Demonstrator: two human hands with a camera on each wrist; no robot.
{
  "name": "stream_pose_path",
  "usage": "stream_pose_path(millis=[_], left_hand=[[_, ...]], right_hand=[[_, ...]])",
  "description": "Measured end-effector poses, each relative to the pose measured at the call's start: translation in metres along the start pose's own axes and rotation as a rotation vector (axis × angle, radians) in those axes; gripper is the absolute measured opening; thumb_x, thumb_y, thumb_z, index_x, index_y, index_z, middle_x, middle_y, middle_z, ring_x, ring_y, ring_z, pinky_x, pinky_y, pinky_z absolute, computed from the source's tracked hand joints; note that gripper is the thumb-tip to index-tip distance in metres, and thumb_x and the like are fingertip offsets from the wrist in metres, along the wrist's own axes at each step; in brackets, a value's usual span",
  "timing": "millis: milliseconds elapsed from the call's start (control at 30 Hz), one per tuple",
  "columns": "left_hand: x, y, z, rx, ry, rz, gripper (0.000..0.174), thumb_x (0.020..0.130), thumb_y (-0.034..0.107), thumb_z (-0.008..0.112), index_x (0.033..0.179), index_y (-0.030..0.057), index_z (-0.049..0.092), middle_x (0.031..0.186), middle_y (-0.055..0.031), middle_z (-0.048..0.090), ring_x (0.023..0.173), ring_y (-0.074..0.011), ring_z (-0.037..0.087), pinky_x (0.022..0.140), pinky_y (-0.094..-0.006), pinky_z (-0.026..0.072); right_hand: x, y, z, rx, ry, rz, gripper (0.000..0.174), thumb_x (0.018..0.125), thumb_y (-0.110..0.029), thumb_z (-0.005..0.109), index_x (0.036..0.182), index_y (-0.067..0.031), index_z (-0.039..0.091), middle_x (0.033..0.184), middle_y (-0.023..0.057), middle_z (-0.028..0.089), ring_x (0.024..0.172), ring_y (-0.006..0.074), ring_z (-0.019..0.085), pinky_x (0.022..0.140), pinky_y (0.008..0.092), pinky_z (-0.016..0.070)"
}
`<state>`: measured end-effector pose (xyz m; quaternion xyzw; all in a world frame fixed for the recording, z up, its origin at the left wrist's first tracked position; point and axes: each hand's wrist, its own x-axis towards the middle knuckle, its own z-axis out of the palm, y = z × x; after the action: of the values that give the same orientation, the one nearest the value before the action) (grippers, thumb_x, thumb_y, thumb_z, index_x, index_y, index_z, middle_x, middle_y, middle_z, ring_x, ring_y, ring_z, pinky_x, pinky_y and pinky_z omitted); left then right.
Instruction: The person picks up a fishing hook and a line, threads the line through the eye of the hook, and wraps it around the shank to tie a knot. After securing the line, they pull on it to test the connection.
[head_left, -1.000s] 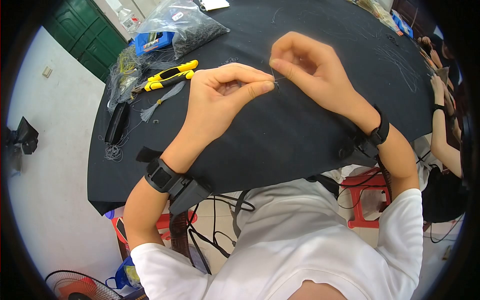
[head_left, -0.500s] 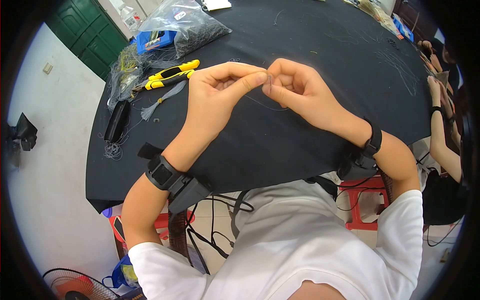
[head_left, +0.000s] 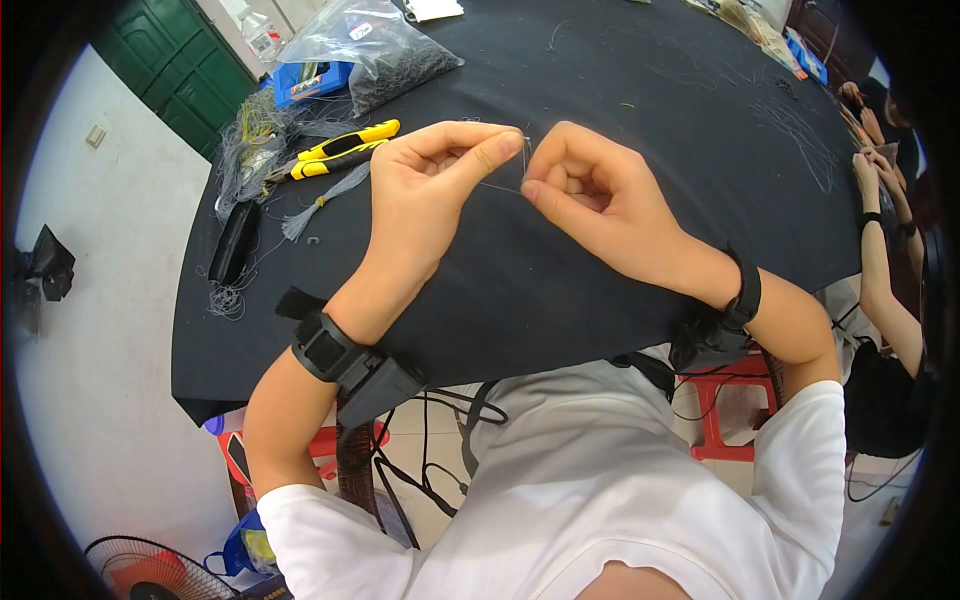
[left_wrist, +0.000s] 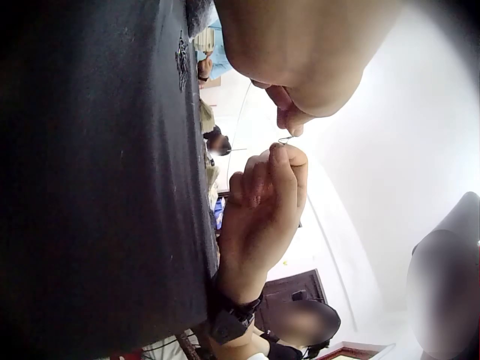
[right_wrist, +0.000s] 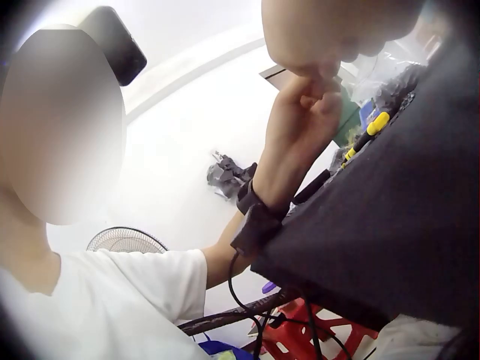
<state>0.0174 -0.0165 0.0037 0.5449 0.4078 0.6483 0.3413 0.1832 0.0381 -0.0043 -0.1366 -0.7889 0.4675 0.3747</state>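
Thumb and forefinger of the left hand (head_left: 425, 195) pinch a small thin metal piece (head_left: 526, 150), which looks like a hook, above the black cloth. Just to its right, the right hand (head_left: 610, 200) pinches a fine line (head_left: 500, 187) between thumb and curled forefinger; the line runs back leftward beneath the left fingertips. A short gap parts the two hands. The left wrist view has the bit of metal (left_wrist: 285, 139) between the left hand (left_wrist: 307, 60) and the right hand (left_wrist: 262, 202). How the line is attached is too small to tell.
Yellow-and-black pliers (head_left: 340, 152), a bundle of grey line (head_left: 325, 203), a black case (head_left: 235, 245) and a bag of dark small pieces (head_left: 400, 75) lie left on the black-covered table (head_left: 500, 310). Loose line (head_left: 800, 140) lies right, near other people's arms (head_left: 880, 250).
From apart, the hands came together as the right hand moved down and left. Since then the left fingertips have shifted slightly up and left, and a small gap shows between the hands.
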Motion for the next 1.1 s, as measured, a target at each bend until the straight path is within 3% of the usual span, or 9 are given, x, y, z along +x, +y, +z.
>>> stream_pose_path(millis=[300,433,533,633,833,933,1100], left_hand=[[0.0,-0.002,0.001,0.146,-0.083,0.095,0.009,0.077,0.002,0.068,0.086,-0.0027,0.068,0.078,-0.0046,0.065,0.068,-0.0043,0.055,0.06,-0.0162,0.0422],[0.001,-0.003,0.001,0.21,-0.149,0.15,0.008,0.076,0.001,0.069,0.084,-0.0018,0.068,0.077,-0.0037,0.065,0.066,-0.0034,0.054,0.057,-0.0158,0.0404],[0.0,0.001,-0.001,0.294,-0.194,0.095,0.012,0.076,-0.002,0.067,0.088,-0.0038,0.067,0.087,-0.0072,0.066,0.079,-0.0095,0.059,0.072,-0.0211,0.0469],[0.0,-0.003,0.003,0.226,-0.161,0.133,0.008,0.075,0.0,0.069,0.083,-0.002,0.068,0.08,-0.0061,0.066,0.069,-0.0055,0.057,0.061,-0.0169,0.0442],[-0.001,-0.001,0.004,0.214,-0.172,0.093,0.009,0.075,-0.001,0.069,0.083,-0.0021,0.067,0.082,-0.0067,0.066,0.072,-0.0069,0.059,0.064,-0.0178,0.0463],[-0.001,0.003,0.002,0.257,-0.203,0.099,0.012,0.076,-0.003,0.066,0.088,-0.0031,0.067,0.09,-0.0088,0.066,0.08,-0.0108,0.06,0.073,-0.0212,0.0478],[-0.001,0.003,0.001,0.238,-0.201,0.134,0.012,0.076,-0.003,0.066,0.088,-0.0031,0.067,0.091,-0.0095,0.066,0.081,-0.0114,0.061,0.073,-0.0213,0.0478]], right_hand=[[0.005,-0.021,-0.01,-0.355,0.091,-0.307,0.007,0.08,-0.005,0.058,0.085,-0.0032,0.054,0.061,0.0012,0.049,0.05,0.0067,0.038,0.046,0.0235,0.032],[0.01,-0.023,-0.019,-0.328,0.071,-0.272,0.007,0.081,-0.005,0.058,0.087,-0.0033,0.055,0.061,0.0012,0.048,0.051,0.0065,0.037,0.046,0.0219,0.0301],[0.015,-0.018,-0.025,-0.329,0.055,-0.288,0.007,0.081,-0.006,0.058,0.087,-0.0032,0.055,0.061,0.0002,0.046,0.051,0.0056,0.036,0.047,0.0212,0.0295],[0.02,-0.014,-0.029,-0.306,0.027,-0.296,0.006,0.082,-0.006,0.058,0.087,-0.0033,0.055,0.061,-0.0011,0.046,0.052,0.0049,0.036,0.047,0.0208,0.0294],[0.021,-0.012,-0.032,-0.315,0.029,-0.299,0.006,0.082,-0.008,0.059,0.085,-0.0036,0.056,0.061,-0.0031,0.044,0.054,0.0037,0.035,0.048,0.0201,0.0293],[0.022,-0.007,-0.032,-0.286,0.05,-0.263,0.006,0.082,-0.008,0.059,0.085,-0.0036,0.056,0.06,-0.0042,0.044,0.054,0.0028,0.035,0.048,0.0198,0.0287],[0.024,-0.001,-0.034,-0.203,0.026,-0.154,0.008,0.083,-0.011,0.06,0.085,-0.0033,0.058,0.06,-0.0067,0.045,0.053,0.0011,0.035,0.048,0.0191,0.0284]])
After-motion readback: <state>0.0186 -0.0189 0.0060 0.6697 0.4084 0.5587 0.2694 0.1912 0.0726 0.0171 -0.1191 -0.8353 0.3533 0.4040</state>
